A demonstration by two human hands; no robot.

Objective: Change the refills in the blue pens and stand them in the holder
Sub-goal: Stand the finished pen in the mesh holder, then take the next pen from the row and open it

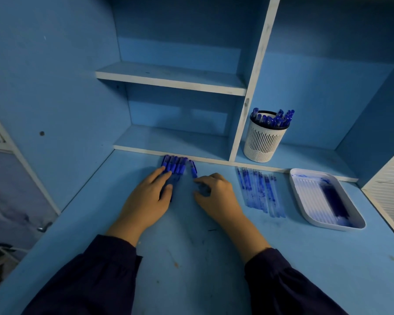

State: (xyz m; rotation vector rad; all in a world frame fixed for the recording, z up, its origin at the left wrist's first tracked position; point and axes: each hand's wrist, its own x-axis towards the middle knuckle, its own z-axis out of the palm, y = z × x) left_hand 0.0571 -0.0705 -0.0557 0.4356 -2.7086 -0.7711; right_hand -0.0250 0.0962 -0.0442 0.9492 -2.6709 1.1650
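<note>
L hand (150, 198) flat on pen row (174, 165); R hand (216, 196) pinches lone pen (193, 169) just beside.

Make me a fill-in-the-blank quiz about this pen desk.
The white slotted plastic holder is full of ____ pens.
The left hand rests flat on a row of blue plastic pens lying on the ____.
The right hand pinches one separate blue pen to the ____ of that row.
The clear plastic refills lie between the right hand and the white ____.
Missing words: blue; desk; right; tray.
</note>
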